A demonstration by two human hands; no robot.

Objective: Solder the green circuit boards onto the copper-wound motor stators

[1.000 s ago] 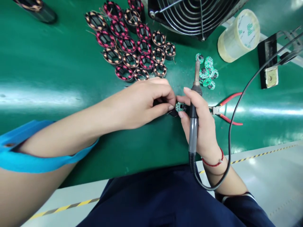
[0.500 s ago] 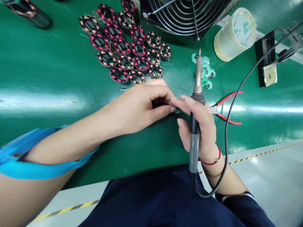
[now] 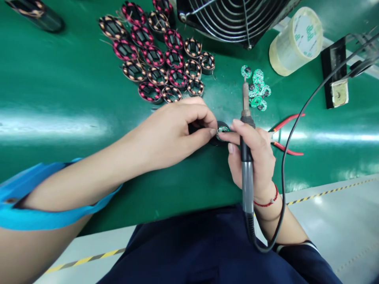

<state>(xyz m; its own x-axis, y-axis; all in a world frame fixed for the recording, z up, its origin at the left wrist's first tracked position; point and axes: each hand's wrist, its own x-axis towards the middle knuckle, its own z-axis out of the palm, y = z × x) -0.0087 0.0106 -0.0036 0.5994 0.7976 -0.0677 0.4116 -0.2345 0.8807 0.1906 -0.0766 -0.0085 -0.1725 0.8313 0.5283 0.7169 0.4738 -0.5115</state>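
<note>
A small round green circuit board (image 3: 222, 129) sits on a dark round part (image 3: 218, 141) near the middle of the bench. My left hand (image 3: 180, 134) is closed, with thumb and fingers pinched at the board's left edge; its palm side is hidden. In my right hand (image 3: 256, 157) is a soldering iron (image 3: 246, 146), held with its tip pointing away from me, toward the loose boards. An outstretched finger of that hand touches the board's lower edge.
Several wound motor stators (image 3: 152, 57) stand behind my left hand. Loose round boards (image 3: 258, 77) lie beyond the iron, with red-handled pliers (image 3: 287, 123) to the right. A fan (image 3: 219, 17), a tape roll (image 3: 284, 55) and an iron stand (image 3: 334, 71) are at the back.
My right hand has shifted slightly right and drawn back with the soldering iron, uncovering more of the round board. My left hand has barely moved.
</note>
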